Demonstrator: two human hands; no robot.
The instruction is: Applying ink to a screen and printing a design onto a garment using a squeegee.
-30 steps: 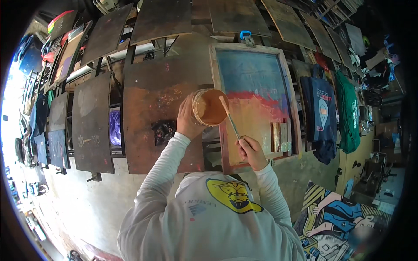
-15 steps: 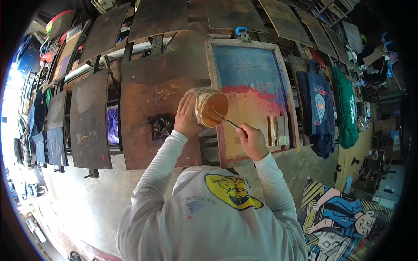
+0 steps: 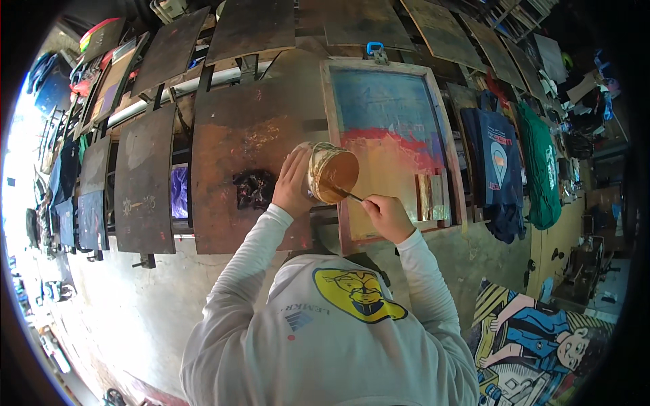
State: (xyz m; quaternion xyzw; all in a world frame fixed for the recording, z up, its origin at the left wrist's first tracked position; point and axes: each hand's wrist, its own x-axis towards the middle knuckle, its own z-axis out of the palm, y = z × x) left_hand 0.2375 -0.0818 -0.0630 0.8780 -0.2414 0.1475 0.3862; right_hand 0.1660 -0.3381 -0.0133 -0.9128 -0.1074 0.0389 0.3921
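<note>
My left hand [image 3: 294,184] is wrapped round the side of an ink-smeared tub [image 3: 340,169], tilted so its mouth faces right. Orange colour coats the inside of the tub. In my right hand [image 3: 389,215] I grip the handle of a thin stirring tool [image 3: 347,194], whose far end dips inside the tub and is hidden there. Both hands are over the near left part of a wooden-framed printing screen [image 3: 389,101], its mesh stained blue at the far side, red across the middle and yellow-orange nearer me.
A blue-handled clamp [image 3: 376,49] holds the screen's far edge. To the left are stained boards [image 3: 145,183], one bearing a dark crumpled patch [image 3: 254,189]. Dark blue bags [image 3: 497,162] and green cloth [image 3: 538,169] hang at right. A painted cartoon panel [image 3: 535,345] lies lower right.
The tub and my left hand have dropped slightly nearer to me. My right hand has shifted a little, and the tool reaches lower inside the tub.
</note>
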